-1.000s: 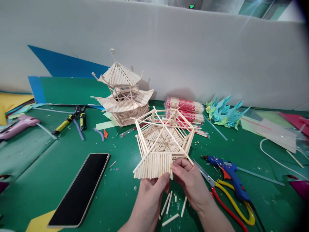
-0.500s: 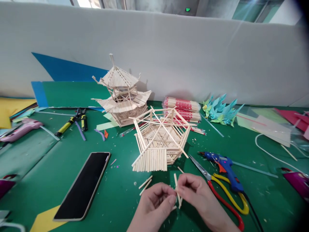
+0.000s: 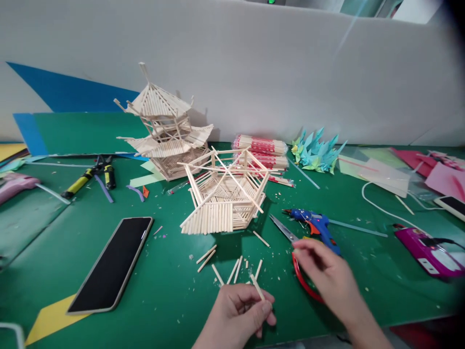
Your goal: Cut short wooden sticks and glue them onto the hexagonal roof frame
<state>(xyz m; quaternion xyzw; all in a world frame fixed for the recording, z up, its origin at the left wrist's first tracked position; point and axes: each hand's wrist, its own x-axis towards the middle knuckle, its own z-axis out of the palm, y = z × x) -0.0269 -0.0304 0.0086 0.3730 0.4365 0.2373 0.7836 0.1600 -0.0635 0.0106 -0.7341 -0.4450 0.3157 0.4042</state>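
Near the front of the table, my left hand pinches a short wooden stick between thumb and fingers, its end pointing up and away. Over the handles of a pair of scissors, my right hand has its fingers curled on them close to the pivot; it hides most of the yellow handle, while the red one shows. Several loose cut sticks lie just beyond my left hand. Behind them stands a partly covered six-sided stick frame, with a row of sticks along its front left.
A blue glue gun lies right of the scissors. A stick pagoda, packs of sticks and blue-green folded paper stand at the back. A phone, pliers and pink glue gun are left; a purple power strip is right.
My right hand has left the sticks and moved right onto the scissors. My left hand keeps one stick. The view has shifted right and down.
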